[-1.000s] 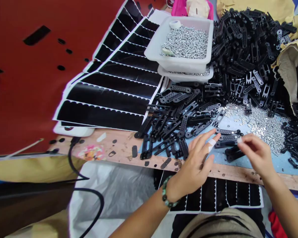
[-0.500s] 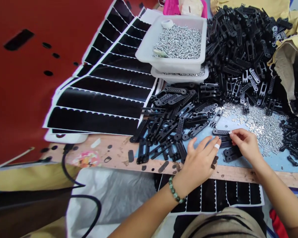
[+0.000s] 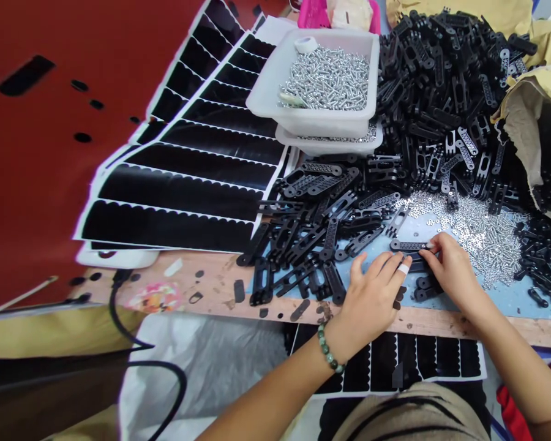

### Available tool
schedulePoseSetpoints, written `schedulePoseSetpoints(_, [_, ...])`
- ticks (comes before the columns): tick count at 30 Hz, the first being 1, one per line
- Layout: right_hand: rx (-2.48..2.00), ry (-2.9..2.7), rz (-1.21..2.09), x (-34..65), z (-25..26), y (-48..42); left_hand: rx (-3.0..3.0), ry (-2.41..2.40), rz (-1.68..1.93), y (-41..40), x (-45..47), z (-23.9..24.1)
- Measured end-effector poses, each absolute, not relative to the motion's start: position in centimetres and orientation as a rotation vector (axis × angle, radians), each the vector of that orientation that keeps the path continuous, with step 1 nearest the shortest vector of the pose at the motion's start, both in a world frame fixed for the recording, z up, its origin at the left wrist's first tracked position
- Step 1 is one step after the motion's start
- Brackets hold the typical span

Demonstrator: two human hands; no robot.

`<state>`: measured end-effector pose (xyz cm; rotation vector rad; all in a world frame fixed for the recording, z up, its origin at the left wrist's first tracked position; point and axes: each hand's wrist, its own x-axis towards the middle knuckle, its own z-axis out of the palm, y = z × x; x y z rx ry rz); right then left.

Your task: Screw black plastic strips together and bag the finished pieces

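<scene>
Right grip (image 3: 450,269) at black link (image 3: 408,245); left grip (image 3: 370,300) near, fingers spread.

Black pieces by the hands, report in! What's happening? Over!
Left hand spread, touching the black pieces. Right hand at their right end, grip unclear. Silver screws nearby; hands partly hide the pieces.

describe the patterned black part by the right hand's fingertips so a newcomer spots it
From the stacked white bins, look down and right to the blue work surface. The patterned black part lies crosswise there, by the fingertips of the right hand. Its dotted face shows, whereas the neighbouring black part, nearer the person, looks plain.
</scene>
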<state>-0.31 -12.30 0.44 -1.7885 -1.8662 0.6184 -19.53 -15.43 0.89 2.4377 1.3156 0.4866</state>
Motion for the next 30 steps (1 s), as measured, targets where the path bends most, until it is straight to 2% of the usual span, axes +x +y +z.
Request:
schedulePoseSetpoints(4, [-1.698,-1.984,0.457,-0.3,1.9,-12.6,2.305,1.243,0.501,-14.6,-19.9,2.0])
schedulePoseSetpoints(8, [-1.104,-2.223,0.787,-1.8,3.5,-13.6,2.17,1.128,0.542,-14.2,-20.0,2.5])
schedulePoseSetpoints(10, [-1.004,-2.276,0.876,-2.4,4.0,-14.1,2.118,1.095,0.574,-14.4,-20.0,2.5])
schedulePoseSetpoints(13, [-1.098,-2.13,0.912,-2.1,4.0,-14.3,2.043,1.132,0.726,-14.8,-20.4,2.3])
schedulePoseSetpoints(16, [-1.351,-1.753,0.994,-1.1,3.3,-13.4,2.062,1.251,0.841,-15.0,-20.6,2.0])
schedulePoseSetpoints(20, [-1.552,-1.332,1.197,-1.0,1.5,-11.6,2.321,1.371,0.598,-15.2,-20.1,1.2])
schedulePoseSetpoints(26, [-1.639,-1.362,1.12,-2.1,0.1,-10.7,2.408,1.41,0.525,-15.5,-19.7,0.6])
schedulePoseSetpoints(30, [-1.59,-1.245,1.263,-2.1,0.3,-10.7,2.395,1.39,0.532,-15.5,-19.9,0.4])
